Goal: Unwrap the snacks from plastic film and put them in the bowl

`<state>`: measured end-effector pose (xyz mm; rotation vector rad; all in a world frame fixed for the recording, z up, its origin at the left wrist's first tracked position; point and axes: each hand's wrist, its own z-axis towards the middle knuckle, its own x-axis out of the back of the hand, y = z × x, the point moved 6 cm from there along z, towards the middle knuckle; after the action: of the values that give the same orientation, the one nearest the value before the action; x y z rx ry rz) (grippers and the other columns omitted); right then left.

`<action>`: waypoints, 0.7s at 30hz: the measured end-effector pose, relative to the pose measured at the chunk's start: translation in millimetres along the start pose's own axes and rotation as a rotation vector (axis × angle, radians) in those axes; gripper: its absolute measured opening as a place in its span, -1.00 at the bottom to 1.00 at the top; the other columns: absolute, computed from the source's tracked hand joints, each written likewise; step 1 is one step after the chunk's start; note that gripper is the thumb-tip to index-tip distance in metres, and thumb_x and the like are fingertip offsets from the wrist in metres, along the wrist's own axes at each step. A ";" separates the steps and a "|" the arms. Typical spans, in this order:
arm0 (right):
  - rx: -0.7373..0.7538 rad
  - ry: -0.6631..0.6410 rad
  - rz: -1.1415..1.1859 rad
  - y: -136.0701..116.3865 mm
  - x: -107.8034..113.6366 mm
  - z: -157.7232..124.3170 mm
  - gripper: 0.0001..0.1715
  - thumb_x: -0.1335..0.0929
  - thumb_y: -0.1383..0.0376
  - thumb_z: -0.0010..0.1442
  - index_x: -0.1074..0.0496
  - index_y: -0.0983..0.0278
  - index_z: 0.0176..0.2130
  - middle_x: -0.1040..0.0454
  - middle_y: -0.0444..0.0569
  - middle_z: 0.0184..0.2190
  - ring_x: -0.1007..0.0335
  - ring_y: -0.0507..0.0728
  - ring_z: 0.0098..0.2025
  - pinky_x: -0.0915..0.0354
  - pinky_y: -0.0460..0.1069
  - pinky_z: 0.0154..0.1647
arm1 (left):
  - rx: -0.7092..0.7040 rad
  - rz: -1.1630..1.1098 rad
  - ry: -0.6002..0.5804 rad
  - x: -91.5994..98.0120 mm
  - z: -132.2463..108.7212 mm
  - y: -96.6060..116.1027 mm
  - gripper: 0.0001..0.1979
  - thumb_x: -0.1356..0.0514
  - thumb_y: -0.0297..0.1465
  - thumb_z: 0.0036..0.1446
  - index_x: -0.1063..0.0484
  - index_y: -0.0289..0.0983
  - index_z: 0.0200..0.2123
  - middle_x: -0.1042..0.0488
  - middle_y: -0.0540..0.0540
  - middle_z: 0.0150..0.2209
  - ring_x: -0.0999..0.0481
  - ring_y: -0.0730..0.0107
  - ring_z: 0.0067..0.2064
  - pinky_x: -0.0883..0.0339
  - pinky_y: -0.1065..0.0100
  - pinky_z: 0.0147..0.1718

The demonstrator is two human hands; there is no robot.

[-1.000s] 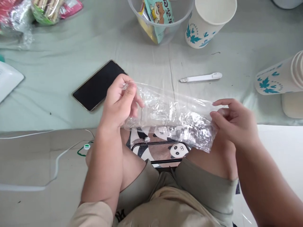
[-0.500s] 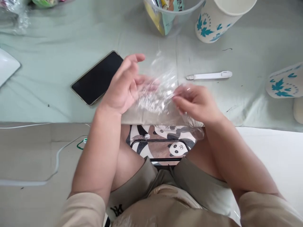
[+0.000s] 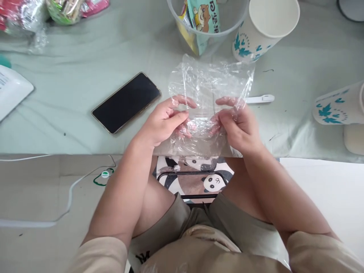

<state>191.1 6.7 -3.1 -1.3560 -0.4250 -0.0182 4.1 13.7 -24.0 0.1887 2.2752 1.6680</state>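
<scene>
A clear plastic bag [image 3: 206,85], thin and crinkled, spreads between my hands above the table's front edge. My left hand [image 3: 167,119] grips its left side, thumb against the film and some fingers behind or inside it. On the right side my right hand [image 3: 239,123] pinches the film between thumb and fingers. Whether the fingers are inside the bag or behind it I cannot tell. Behind the film's right edge lies a white utility knife [image 3: 261,99], its left end covered by the bag and hand. A black phone [image 3: 126,102] lies left of my left hand.
A clear plastic tub [image 3: 227,32] with snack packets and a paper cup [image 3: 273,19] stand beyond the bag. Another paper cup [image 3: 338,106] is at the right. Wrapped packets [image 3: 65,11] lie far left, near a white object [image 3: 13,91]. A panda-patterned surface [image 3: 196,184] is below the table edge.
The bag has gone from bunched and blurred to spread wide. My left hand has turned and closed on its side; my right hand has shifted slightly. The camera view has moved a little.
</scene>
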 end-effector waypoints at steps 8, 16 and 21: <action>0.336 -0.106 -0.229 -27.9 7.5 -10.6 -0.64 -0.25 0.44 0.32 -0.58 0.13 -0.29 -0.62 -0.07 -0.21 -0.60 0.11 -0.15 -0.50 0.04 -0.18 | -0.082 -0.125 -0.088 3.8 3.3 -1.7 -0.80 -0.42 -0.24 0.10 -0.61 -0.25 -0.40 -0.60 -0.04 -0.40 -0.56 0.46 -0.47 -0.44 0.47 -0.53; 0.300 -0.041 -0.298 -25.2 10.9 -9.0 -0.71 -0.28 0.25 0.19 -0.61 0.15 -0.29 -0.47 0.07 0.07 -0.47 0.26 0.11 -0.49 0.21 0.05 | -0.102 -0.149 0.032 7.0 4.9 4.9 -0.66 -0.33 -0.07 0.14 -0.65 -0.25 -0.35 -0.57 -0.07 -0.47 -0.49 0.44 -0.50 -0.32 0.42 -0.55; 0.246 -0.002 -0.294 -25.6 19.2 -8.2 -0.71 -0.29 0.22 0.13 -0.53 0.15 -0.53 -0.32 -0.04 0.20 -0.28 0.34 0.31 -0.33 0.32 0.30 | -0.107 -0.145 0.066 6.9 4.6 5.4 -0.76 -0.35 -0.19 0.15 -0.61 -0.26 -0.31 -0.60 -0.09 -0.34 -0.59 0.37 -0.37 -0.49 0.38 -0.43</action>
<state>204.6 -2.4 25.6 -1.0430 -0.6056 -0.2011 -1.3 21.5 -21.3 -0.0550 2.1807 1.7379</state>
